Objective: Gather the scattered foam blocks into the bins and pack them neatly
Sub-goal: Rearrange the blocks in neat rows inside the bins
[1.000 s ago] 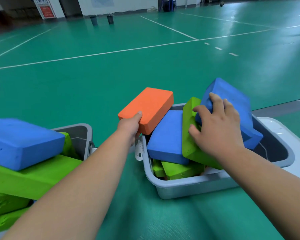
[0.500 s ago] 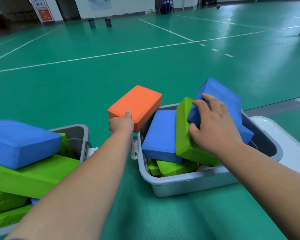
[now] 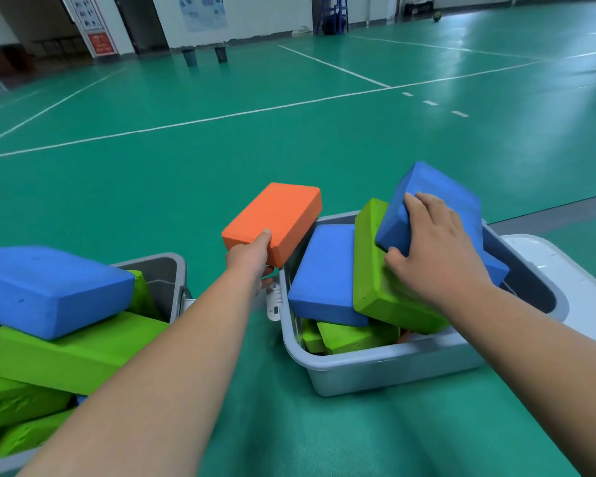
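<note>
No words we can read
We see a red sign and a blue poster on the far wall — the letters are too small and blurry.

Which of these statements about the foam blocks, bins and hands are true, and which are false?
1. The left hand holds the orange foam block. True.
2. The right hand is empty. False: it grips a tilted blue block over the right bin.
3. The orange foam block lies at the bottom of the right bin. False: it is held up at that bin's far left corner.
4. In the left bin, the topmost blue block rests on a green block. True.
</note>
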`<state>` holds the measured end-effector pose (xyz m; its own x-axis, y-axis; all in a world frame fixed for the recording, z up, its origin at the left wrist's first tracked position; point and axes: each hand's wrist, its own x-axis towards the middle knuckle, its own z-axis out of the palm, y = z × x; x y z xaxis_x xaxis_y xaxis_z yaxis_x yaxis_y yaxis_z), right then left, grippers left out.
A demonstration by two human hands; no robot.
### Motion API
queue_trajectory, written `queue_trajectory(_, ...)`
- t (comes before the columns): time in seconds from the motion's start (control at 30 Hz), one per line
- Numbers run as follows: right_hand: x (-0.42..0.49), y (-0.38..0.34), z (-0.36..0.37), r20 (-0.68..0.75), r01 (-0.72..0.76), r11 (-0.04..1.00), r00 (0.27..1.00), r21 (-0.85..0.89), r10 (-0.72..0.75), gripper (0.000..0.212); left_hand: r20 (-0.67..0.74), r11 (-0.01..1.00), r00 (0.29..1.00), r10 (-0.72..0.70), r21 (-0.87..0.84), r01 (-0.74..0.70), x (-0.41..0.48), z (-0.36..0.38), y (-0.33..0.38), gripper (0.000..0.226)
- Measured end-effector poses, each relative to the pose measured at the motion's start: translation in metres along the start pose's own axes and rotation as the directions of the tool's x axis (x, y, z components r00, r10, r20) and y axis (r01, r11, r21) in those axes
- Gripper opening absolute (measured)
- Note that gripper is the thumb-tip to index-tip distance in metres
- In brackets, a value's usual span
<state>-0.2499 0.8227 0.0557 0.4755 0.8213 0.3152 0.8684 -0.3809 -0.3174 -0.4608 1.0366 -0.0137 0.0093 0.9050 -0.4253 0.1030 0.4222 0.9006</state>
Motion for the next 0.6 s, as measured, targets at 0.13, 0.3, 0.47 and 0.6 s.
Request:
queue_trajectory(0.13, 0.001, 0.001, 0.0, -0.013, -0.07, 0.996, 0.997, -0.052, 0.07, 0.078, 0.057, 0.999, 0.998, -0.025, 0.034, 0.023, -0.005, 0.005, 0.0, 0.054)
queue_trajectory(0.3, 0.003, 0.005, -0.004, 0.012, -0.13, 0.991, 0.991, -0.023, 0.131, 0.075, 0.007, 1.0, 1.0, 0.029, 0.006, -0.029, -0.007, 0.007, 0.001, 0.069)
queue_trajectory(0.47, -0.003, -0.011, -0.005, -0.129, 0.047, 0.999, 0.99, -0.027, -0.05, 0.063, 0.002, 0.998, 0.998, 0.06, -0.007, -0.06, -0.001, 0.007, -0.001, 0.083)
queue_trajectory(0.6, -0.011, -0.044, 0.006, -0.155, 0.352, 0.936, 0.924, -0.021, -0.35, 0.038, 0.038, 0.999, 0.998, 0.054, 0.002, -0.054, 0.001, 0.006, -0.001, 0.086)
